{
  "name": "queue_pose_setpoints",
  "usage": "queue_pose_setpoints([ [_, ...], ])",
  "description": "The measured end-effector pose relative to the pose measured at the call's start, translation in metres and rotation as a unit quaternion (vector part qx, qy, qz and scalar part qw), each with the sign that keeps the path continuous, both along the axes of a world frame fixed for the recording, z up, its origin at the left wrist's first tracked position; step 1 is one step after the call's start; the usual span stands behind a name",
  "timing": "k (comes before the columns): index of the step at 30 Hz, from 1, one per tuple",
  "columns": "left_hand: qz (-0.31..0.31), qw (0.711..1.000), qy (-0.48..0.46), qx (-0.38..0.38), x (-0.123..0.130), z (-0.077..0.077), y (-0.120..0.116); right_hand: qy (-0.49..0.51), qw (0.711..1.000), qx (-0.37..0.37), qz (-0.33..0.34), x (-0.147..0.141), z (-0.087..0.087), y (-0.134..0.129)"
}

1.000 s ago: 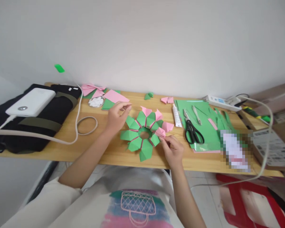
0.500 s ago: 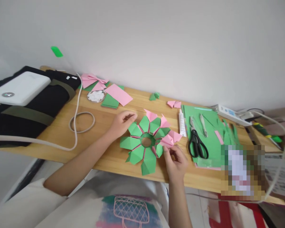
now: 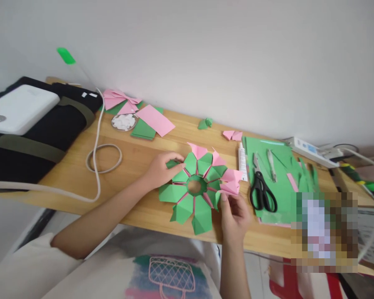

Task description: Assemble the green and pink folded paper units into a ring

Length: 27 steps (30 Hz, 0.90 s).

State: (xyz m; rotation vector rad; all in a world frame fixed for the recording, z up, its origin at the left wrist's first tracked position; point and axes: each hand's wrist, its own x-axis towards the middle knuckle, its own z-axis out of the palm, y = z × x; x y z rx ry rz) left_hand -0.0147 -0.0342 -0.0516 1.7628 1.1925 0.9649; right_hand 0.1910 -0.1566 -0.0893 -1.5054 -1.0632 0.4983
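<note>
A ring-shaped folded-paper flower [image 3: 174, 193], with green petals, pink edges between them and a round hole in the middle, lies over the wooden table. Pink folded pieces [image 3: 230, 182] stick out on its upper and right side. My left hand [image 3: 163, 168] pinches a green petal at the upper left between thumb and fingers. At the right side, my right hand [image 3: 236, 216] has its thumb and fingers closed at the lower edge of a pink piece; its fingertips are partly hidden.
Right of the flower are a white glue tube [image 3: 242, 162], black-handled scissors [image 3: 263, 193] and a tweezer-like tool [image 3: 271, 166] on green paper. Behind lie small green [image 3: 205, 123] and pink [image 3: 232, 135] folded pieces. A white cable [image 3: 96, 166] loops at the left.
My left hand has come onto the upper-left petal and closed on it. The flower has turned slightly, its right-hand pink piece shifting. The whole view has shifted a little.
</note>
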Motion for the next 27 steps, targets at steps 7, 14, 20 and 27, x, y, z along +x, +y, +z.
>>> queue_pose_setpoints([
  [7,-0.026,1.000,0.006,-0.004,0.001,0.004,-0.003,0.064,0.997,-0.046,-0.023,0.000,0.001,0.003],
  [14,-0.062,0.998,-0.003,-0.024,-0.002,0.008,-0.007,0.144,0.988,-0.059,-0.013,-0.006,0.006,0.007],
  [20,-0.072,0.997,-0.016,-0.027,-0.001,0.008,-0.008,0.194,0.980,-0.048,-0.016,-0.009,0.011,0.007],
  [27,-0.064,0.996,-0.026,-0.055,-0.001,0.009,-0.008,0.201,0.979,-0.014,-0.017,-0.011,0.016,0.008],
])
